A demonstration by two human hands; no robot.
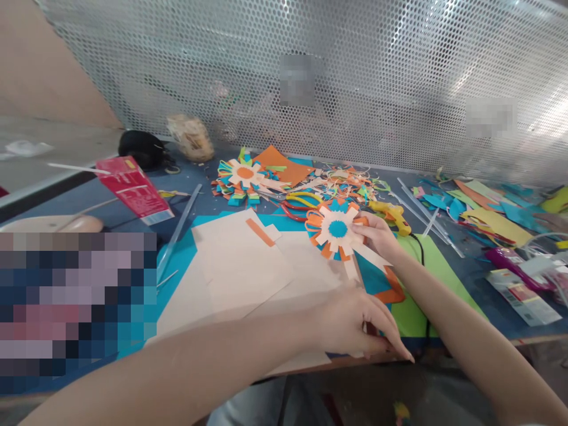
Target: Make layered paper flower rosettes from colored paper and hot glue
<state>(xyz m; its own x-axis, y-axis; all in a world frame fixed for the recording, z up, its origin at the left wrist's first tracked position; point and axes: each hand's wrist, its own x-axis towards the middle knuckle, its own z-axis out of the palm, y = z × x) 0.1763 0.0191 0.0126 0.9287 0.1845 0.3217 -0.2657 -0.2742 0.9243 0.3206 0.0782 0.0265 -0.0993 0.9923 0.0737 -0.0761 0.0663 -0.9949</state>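
Frilled paper rosette (337, 229) pinched in the right hand (376, 235), right of centre in the frame

Its flat blue disc sits in a cream ring of square-ended tabs over looped orange and blue strips; the right fingers grip its right edge, while the left hand (350, 316), lower centre, has bent fingers, and whether they hold anything I cannot tell. Smooth cream sheets (239, 272) bearing a narrow orange strip (260, 232) cover mid-frame, a lime-green sheet (439, 281) lies at right, and a layered second rosette (245, 174) stands beside curly paper shreds (348, 177) at upper centre. The dark blue tabletop (477, 281) runs back to a shiny perforated metal panel (248, 65) across the top
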